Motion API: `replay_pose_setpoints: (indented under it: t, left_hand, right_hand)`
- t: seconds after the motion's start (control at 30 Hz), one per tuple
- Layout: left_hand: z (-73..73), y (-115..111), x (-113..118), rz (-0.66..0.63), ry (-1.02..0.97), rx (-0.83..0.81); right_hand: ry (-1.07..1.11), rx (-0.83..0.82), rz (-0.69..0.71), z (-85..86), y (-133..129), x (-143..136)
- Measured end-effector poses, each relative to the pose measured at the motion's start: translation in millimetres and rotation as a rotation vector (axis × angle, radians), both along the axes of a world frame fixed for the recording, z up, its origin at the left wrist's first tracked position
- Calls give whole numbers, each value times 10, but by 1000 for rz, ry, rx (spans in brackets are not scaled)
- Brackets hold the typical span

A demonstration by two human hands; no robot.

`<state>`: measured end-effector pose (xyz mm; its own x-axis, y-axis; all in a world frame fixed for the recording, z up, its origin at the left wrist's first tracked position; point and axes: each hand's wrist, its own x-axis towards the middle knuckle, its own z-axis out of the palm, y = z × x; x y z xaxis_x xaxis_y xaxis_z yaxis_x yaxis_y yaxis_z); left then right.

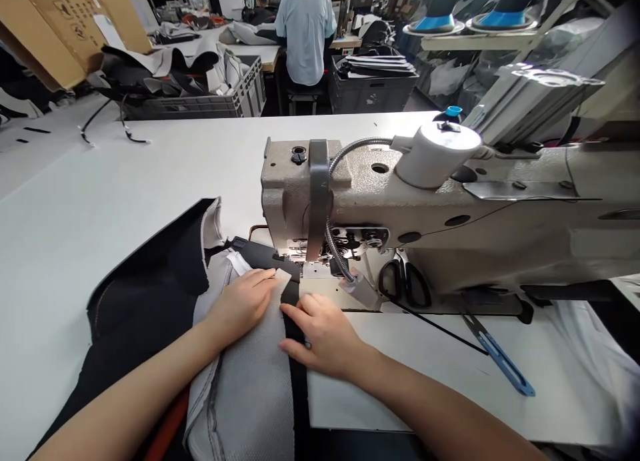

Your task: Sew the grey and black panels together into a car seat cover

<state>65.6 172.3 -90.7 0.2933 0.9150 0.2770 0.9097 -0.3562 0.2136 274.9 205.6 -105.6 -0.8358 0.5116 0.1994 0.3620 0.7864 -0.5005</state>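
Observation:
A grey mesh-backed fabric piece [255, 394] with a black edge strip [299, 387] leads up to the needle area of a sewing machine [295, 194]. My left hand [245, 304] is closed on the fabric's upper end, fingers together near a pale flap; its thumb is hidden. On the right edge, my right hand [323, 334] pinches the black strip between thumb and forefinger, with a small shiny thing, too small to name, by its curled fingers. Left of both hands, a large black panel [145, 307] joined to the grey piece spreads over the table. The needle itself is hidden.
Black-handled scissors [405, 281] rest against the machine's base. A blue-handled cutting tool [505, 364] lies on the white table [200, 161] at right. Behind stand grey crates [245, 101] with fabric pieces and a seated person [306, 34]. Thread cones [443, 11] stand upper right.

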Motion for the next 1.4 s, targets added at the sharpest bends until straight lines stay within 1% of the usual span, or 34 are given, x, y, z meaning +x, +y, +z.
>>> replay_pose_setpoints:
  t: [0.1,0.2,0.27,0.33,0.4,0.43,0.5,0.53,0.6,0.63,0.7,0.77,0.8,0.87,1.0,1.07,1.13,1.2,1.3,1.37,1.4]
  left_hand:
    - [34,-54,-89,87,-83,-102]
    - [112,-9,-77,141,-136,-206]
    - [202,40,-38,121,-100,-255]
    - [333,44,-10,63,-18,-310]
    - [486,-43,-10,46,112,-307]
    - [556,-123,-17,80,200,-275]
    - [639,-335,-31,215,387,-184]
    - [639,-448,-29,287,469,-155]
    - [549,-640,8,384,573,-169]
    - [470,-703,41,401,598,-192]
    - [297,-747,123,374,607,-196]
    - [174,-689,193,282,570,-119]
    - [147,-632,218,227,544,-76]
    - [158,-484,247,122,504,-45]
    - [241,-178,255,0,501,-130]
    - [227,-79,242,-28,501,-100]
    - [182,-32,222,-55,477,-61]
    - [132,-19,204,-52,442,-65]
    - [75,-10,203,64,409,-65]
    - [47,11,221,156,394,-28]
    - [34,25,233,183,387,-9]
  right_hand:
    - [-61,-61,-76,20,-20,-101]
    - [-139,-158,-147,76,11,-202]
    - [-152,-214,-159,113,43,-234]
    - [-120,-246,-139,124,69,-225]
    - [-91,-200,-106,103,84,-185]
    - [-90,-136,-88,84,88,-160]
    - [-119,37,-81,45,98,-109]
    - [-143,118,-98,29,107,-86]
    - [-188,223,-141,8,135,-49]
    - [-206,252,-160,0,153,-36]
    - [-218,299,-173,-18,186,-22]
    - [-186,356,-184,-42,204,-22]
    - [-159,389,-197,-56,206,-25]
    - [-112,445,-215,-79,200,-31]
    - [-95,474,-227,-99,182,-28]
    - [-96,476,-233,-102,182,-24]
    - [-96,476,-235,-102,181,-22]
    - [-99,462,-236,-93,169,-19]
    - [-101,394,-227,-52,129,18]
    - [-91,349,-162,-12,106,78]
    - [-80,338,-101,9,102,117]
